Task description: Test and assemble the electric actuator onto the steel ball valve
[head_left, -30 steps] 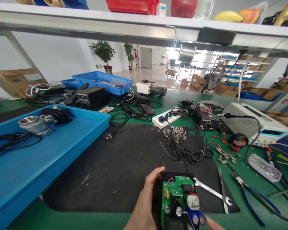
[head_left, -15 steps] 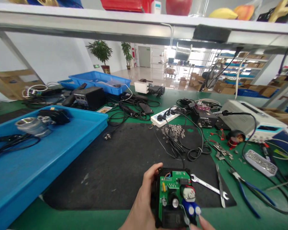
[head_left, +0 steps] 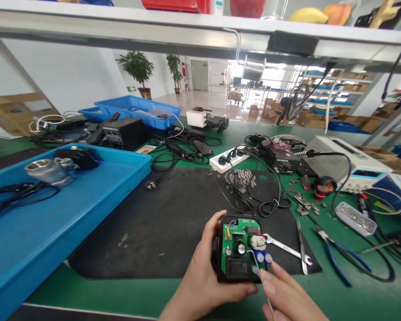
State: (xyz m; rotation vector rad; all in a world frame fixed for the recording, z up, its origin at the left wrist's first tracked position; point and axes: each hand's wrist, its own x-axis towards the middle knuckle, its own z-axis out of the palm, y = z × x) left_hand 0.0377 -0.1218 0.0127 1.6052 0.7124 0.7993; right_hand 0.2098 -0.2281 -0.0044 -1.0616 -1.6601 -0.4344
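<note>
My left hand [head_left: 205,272] is wrapped round a small black housing [head_left: 219,275] from its left side and underneath. Inside the housing lies a green circuit board [head_left: 232,250] with a dark block, blue parts, a round capacitor and a few wires. My right hand [head_left: 284,285], at the lower right of the board, pinches a thin bent metal rod [head_left: 258,264]. The rod's hooked end lies over the board near the blue parts; whether it touches anything I cannot tell. Just right of the housing lies an open-end wrench [head_left: 287,249].
Tweezers [head_left: 301,247] and blue-handled pliers [head_left: 334,256] lie to the right. A blue tray [head_left: 96,214] with a metal valve fills the left. Beyond the housing are loose rings [head_left: 242,178], cables and a power strip [head_left: 223,166]. A shelf [head_left: 187,42] spans overhead.
The housing and both hands have moved up in the view. More of my right hand and the rod now shows. The whole view has shifted slightly.
</note>
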